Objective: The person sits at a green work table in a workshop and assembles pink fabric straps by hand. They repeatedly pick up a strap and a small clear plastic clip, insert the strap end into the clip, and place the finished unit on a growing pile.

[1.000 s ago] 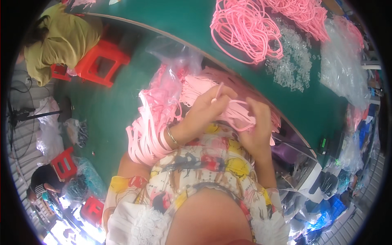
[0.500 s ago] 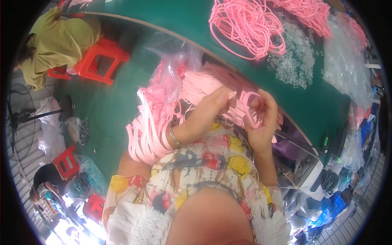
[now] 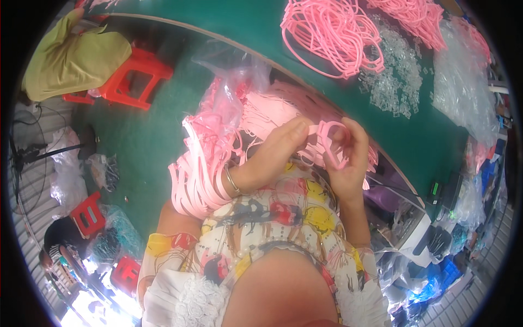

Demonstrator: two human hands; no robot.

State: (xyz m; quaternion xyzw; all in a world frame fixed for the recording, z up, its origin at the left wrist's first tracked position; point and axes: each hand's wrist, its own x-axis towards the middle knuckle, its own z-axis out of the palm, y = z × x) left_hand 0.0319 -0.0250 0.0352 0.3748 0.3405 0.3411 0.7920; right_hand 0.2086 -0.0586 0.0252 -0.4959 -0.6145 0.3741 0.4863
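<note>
Pink strap [image 3: 325,132], bent in a small loop: that is what I see from far off, held up in front of the flowery top [image 3: 261,210]. The left hand [image 3: 280,146] has its grip pinching one end. The right hand [image 3: 351,155] has its grip on the round part, fingers curled about it. I think this one is only partly done: it has a loop shape, but both hands are on it.

More pink bands [image 3: 193,185] hang over the left forearm; I can't tell if they are done or waiting. A big heap of pink strips [image 3: 267,111] lies just past the left hand, so a lot looks left to do. On the green surface [image 3: 430,147] sit a tangle of pink loops [image 3: 329,35] and, beside it, loose clear bits [image 3: 396,82].
</note>
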